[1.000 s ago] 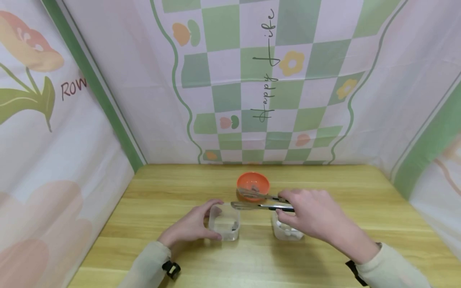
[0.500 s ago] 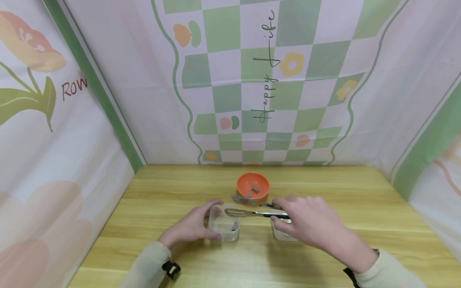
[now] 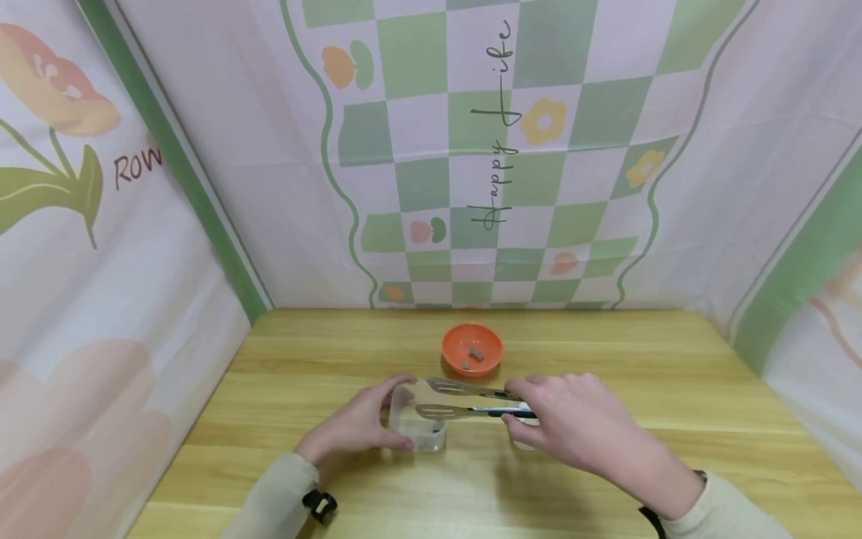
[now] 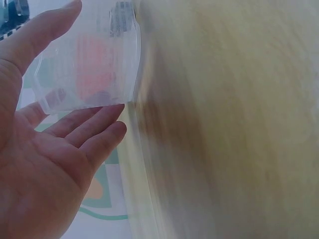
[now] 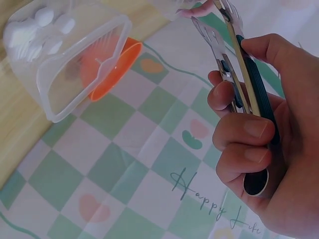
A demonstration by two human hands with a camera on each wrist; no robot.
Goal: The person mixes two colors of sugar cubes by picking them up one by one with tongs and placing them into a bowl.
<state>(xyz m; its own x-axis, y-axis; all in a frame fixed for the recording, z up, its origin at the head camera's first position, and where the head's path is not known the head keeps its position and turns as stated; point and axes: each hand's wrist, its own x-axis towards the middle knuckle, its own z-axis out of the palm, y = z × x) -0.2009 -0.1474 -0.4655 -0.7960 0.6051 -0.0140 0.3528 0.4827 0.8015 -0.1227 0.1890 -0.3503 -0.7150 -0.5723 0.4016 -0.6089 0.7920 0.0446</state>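
My left hand holds a clear plastic container on the table, thumb on the near side and fingers on the far side. Inside it, toward the right, lies something small and dark grey. The right hand grips metal food tongs with dark green handle grips. Their slotted ends are spread apart over the left container, with nothing between them. Under the right hand stands a second clear container with several white pieces, mostly hidden in the head view.
Behind the containers sits an orange bowl with a few grey pieces in it. The wooden table ends at a patterned cloth wall. Cloth panels also rise at both sides.
The right hand has brought the tongs from the front of the orange bowl toward me, over the left container. The left hand and its container have stayed in place.
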